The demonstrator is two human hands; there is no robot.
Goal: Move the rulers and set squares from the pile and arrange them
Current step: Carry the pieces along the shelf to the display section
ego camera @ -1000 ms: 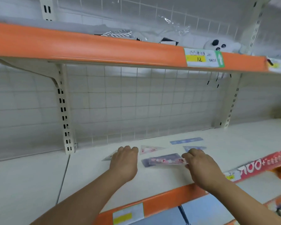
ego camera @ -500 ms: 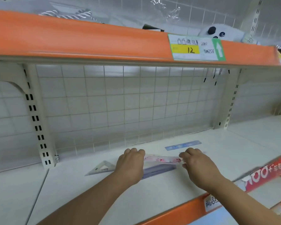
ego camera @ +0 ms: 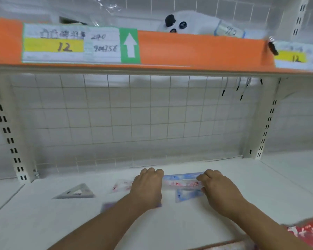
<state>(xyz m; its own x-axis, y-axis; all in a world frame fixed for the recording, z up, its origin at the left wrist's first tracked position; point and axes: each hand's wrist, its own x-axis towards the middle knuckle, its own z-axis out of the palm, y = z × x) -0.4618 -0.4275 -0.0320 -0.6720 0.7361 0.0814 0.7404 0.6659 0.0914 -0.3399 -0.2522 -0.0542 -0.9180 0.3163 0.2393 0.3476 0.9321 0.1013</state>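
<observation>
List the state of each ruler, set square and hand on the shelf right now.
left hand: grips pink ruler's left end.
right hand: grips its right end.
pink ruler: held between both hands.
blue ruler: flat, behind pink ruler.
blue set square: flat, in front of it.
pink set square: flat, left of left hand.
grey set square: flat, far left.

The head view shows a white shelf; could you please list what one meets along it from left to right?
Grey set square → pink-printed set square → left hand → pink-printed ruler → right hand.
</observation>
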